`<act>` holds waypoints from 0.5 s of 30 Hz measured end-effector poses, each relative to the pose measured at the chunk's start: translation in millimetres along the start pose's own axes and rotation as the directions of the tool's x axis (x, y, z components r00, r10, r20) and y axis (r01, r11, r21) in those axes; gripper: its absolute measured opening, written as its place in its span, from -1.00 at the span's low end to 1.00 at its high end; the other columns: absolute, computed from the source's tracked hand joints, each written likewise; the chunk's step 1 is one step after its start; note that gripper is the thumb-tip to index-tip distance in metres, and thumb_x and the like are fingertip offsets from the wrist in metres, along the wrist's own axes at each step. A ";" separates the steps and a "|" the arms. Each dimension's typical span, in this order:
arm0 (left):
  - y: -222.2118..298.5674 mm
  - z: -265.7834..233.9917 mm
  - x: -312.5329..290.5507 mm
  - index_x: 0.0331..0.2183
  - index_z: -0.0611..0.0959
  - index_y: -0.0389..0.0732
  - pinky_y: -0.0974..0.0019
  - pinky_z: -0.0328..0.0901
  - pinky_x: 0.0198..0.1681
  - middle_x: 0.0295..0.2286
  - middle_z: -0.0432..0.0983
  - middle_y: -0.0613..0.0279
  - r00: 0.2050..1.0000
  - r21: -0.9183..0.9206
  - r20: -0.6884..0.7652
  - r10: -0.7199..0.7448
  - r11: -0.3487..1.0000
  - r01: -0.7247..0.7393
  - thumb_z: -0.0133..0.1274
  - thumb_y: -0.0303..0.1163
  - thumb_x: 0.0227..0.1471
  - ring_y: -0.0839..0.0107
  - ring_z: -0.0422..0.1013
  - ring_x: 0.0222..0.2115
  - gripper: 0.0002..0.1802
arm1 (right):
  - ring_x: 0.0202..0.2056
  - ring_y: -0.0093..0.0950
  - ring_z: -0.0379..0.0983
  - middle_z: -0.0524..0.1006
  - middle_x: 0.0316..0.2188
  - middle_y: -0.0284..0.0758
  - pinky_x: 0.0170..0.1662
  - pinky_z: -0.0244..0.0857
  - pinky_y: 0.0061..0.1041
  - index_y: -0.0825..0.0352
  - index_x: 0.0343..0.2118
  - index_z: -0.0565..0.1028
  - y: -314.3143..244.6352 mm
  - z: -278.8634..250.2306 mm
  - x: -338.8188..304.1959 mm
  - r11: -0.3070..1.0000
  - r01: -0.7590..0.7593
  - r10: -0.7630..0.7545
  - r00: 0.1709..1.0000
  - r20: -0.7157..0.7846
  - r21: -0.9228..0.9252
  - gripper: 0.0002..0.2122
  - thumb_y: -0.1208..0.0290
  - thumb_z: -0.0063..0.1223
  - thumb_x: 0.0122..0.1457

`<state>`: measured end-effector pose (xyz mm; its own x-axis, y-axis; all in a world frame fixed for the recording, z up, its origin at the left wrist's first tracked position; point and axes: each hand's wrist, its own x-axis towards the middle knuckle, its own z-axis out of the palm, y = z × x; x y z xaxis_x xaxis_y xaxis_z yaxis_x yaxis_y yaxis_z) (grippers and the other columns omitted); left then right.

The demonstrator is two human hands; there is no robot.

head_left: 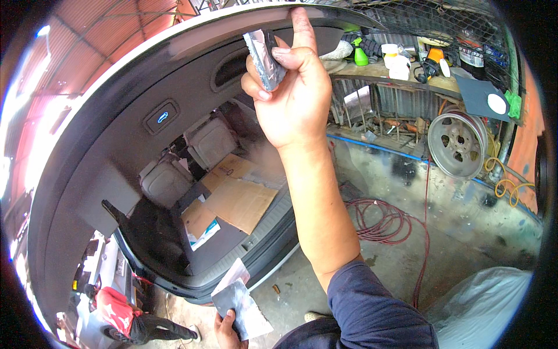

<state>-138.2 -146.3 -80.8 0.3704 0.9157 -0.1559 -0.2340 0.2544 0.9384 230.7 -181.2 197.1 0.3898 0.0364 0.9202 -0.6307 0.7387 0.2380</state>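
My right hand (296, 99) is raised to the edge of an open car tailgate (192, 41). Its index finger points up and touches the tailgate's underside edge. Thumb and curled fingers pinch a folded piece of sandpaper (264, 61), dark grey with a pale, dusty face. Low in the view, my left hand (228, 331) grips a sheet of sandpaper (244, 308), grey with whitish smears. A paler piece (231, 276) sticks out above that sheet. The left hand's thumb lies on the sheet's face; its other fingers are mostly hidden behind it.
Below the tailgate, the cargo area holds cardboard (241, 203) and folded seats (165, 180). At right are a cluttered bench (372, 70) with a green spray bottle (360, 53), a wheel rim (457, 145) and a coiled red hose (383, 221). Another person (119, 311) bends at lower left.
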 end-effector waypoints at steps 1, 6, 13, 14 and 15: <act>-1.2 -2.8 -0.2 0.13 0.38 -0.34 0.16 0.34 0.09 -0.01 0.48 0.05 1.000 0.002 0.005 0.010 1.000 -0.010 0.02 -0.46 0.11 0.20 0.45 -0.03 -0.46 | -0.36 -0.38 0.48 0.51 -0.26 -0.16 -0.40 0.37 -0.52 0.17 0.41 -0.27 2.3 -0.3 0.1 0.999 0.002 -0.004 0.999 -0.034 -0.038 -0.16 0.55 -0.19 0.04; 1.6 0.7 -7.6 0.10 0.39 -0.36 0.18 0.40 -0.01 -0.09 0.51 0.05 0.998 -0.031 0.002 0.067 0.997 -0.067 0.04 -0.45 0.10 0.20 0.49 -0.12 -0.48 | -0.29 -0.36 0.49 0.51 -0.24 -0.12 -0.33 0.41 -0.48 0.20 0.42 -0.30 17.6 -11.7 0.7 0.984 -0.007 -0.018 0.990 -0.137 -0.178 -0.12 0.57 -0.20 0.01; 0.0 -7.5 -8.9 0.10 0.39 -0.35 0.18 0.40 -0.03 -0.10 0.51 0.05 0.997 -0.032 -0.029 0.070 0.997 -0.071 0.05 -0.44 0.10 0.20 0.49 -0.13 -0.48 | -0.16 -0.32 0.49 0.50 -0.16 -0.08 -0.05 0.37 -0.38 0.20 0.42 -0.33 34.6 3.6 -8.6 0.997 -0.019 0.008 0.990 -0.140 -0.078 -0.09 0.59 -0.19 -0.02; -2.3 -15.2 -7.3 0.14 0.38 -0.33 0.16 0.35 0.06 -0.03 0.48 0.06 0.999 -0.031 -0.028 0.027 0.999 -0.028 0.03 -0.47 0.12 0.19 0.45 -0.04 -0.46 | -0.18 -0.35 0.49 0.50 -0.17 -0.09 -0.09 0.36 -0.41 0.19 0.42 -0.33 37.8 7.4 -10.5 0.997 -0.021 0.011 0.990 -0.142 -0.075 -0.09 0.59 -0.18 -0.02; -4.9 -19.9 -6.0 0.14 0.38 -0.33 0.16 0.35 0.05 -0.03 0.49 0.06 0.999 -0.037 -0.022 0.030 0.999 -0.031 0.03 -0.47 0.12 0.19 0.46 -0.05 -0.47 | -0.20 -0.37 0.48 0.50 -0.18 -0.11 -0.13 0.34 -0.44 0.18 0.42 -0.32 39.9 9.2 -11.5 0.997 -0.021 0.011 0.990 -0.144 -0.071 -0.09 0.59 -0.17 -0.02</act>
<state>-157.1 -146.9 -90.6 0.3437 0.9294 -0.1343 -0.2781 0.2374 0.9308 194.8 -158.3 198.9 0.4753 0.1406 0.8685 -0.5897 0.7835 0.1958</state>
